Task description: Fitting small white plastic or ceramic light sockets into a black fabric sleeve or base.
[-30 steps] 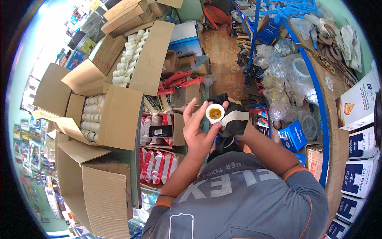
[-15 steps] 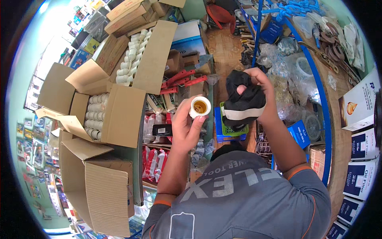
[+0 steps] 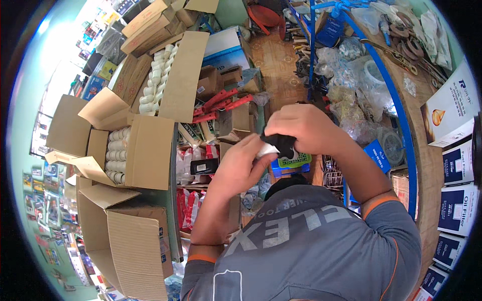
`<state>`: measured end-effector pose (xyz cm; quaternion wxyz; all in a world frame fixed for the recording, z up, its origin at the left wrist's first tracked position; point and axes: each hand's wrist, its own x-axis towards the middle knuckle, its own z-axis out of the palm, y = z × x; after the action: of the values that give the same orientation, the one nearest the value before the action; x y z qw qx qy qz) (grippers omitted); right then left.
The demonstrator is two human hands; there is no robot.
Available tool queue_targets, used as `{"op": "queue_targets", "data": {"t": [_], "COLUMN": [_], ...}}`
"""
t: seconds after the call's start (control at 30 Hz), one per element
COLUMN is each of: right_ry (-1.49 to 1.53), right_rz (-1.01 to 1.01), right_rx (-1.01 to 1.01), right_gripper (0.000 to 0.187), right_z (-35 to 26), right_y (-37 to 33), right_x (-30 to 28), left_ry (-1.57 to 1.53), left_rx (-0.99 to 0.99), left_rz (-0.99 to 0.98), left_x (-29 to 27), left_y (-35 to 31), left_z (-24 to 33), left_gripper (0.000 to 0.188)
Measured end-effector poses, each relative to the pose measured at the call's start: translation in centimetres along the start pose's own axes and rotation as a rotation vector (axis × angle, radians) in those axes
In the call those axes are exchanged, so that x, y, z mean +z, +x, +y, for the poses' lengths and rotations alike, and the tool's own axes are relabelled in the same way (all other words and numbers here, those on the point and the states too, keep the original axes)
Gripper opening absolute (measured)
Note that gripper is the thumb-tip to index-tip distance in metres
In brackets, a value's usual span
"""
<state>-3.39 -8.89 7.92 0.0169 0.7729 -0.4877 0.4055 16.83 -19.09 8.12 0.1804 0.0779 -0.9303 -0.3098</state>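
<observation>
- Between cartons (image 3: pixel 155 155) and a blue-framed shelf (image 3: pixel 410 155), I remotely watch the left hand (image 3: pixel 238 163) and right hand (image 3: pixel 301 125) work close together.
- The left grips a white fitting (image 3: pixel 267 149), blurred and partly hidden.
- The right clutches black cloth (image 3: pixel 284 143) against it.

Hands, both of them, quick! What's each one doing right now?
Left hand: grip closed, holding the white fitting.
Right hand: grip closed, holding the black cloth.
</observation>
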Motion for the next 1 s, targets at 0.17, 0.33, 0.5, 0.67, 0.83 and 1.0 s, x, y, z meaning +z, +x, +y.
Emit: {"op": "queue_targets", "data": {"t": [0.17,0.33,0.5,0.67,0.83,1.0], "right_ry": [0.118,0.120,0.196,0.126,-0.031,0.210], "right_rz": [-0.005,0.091,0.084,0.005,-0.013,0.202], "right_rx": [-0.032,0.072,0.137,0.071,-0.077,0.086], "right_gripper": [0.030,0.033,0.031,0.028,0.029,0.030], "right_z": [-0.4,-1.0,-0.7,-0.2,-0.2,-0.1], "right_y": [-0.4,-0.5,-0.7,-0.8,-0.6,-0.3], "right_x": [0.2,0.4,0.6,1.0,1.3,1.1], "left_ry": [-0.411,-0.465,-0.375,-0.358,-0.376,-0.248], "left_rx": [-0.078,-0.005,-0.023,-0.017,-0.183,-0.026], "left_rz": [-0.185,-0.009,-0.069,-0.174,-0.321,-0.036], "left_x": [0.1,0.7,0.2,-0.6,-1.7,-1.3], "left_y": [-0.2,-0.7,-0.7,-0.4,0.0,0.5], "left_z": [-1.5,-1.4,-1.2,-1.6,-1.5,-1.1], "left_gripper": [0.019,0.024,0.025,0.021,0.020,0.028]}}
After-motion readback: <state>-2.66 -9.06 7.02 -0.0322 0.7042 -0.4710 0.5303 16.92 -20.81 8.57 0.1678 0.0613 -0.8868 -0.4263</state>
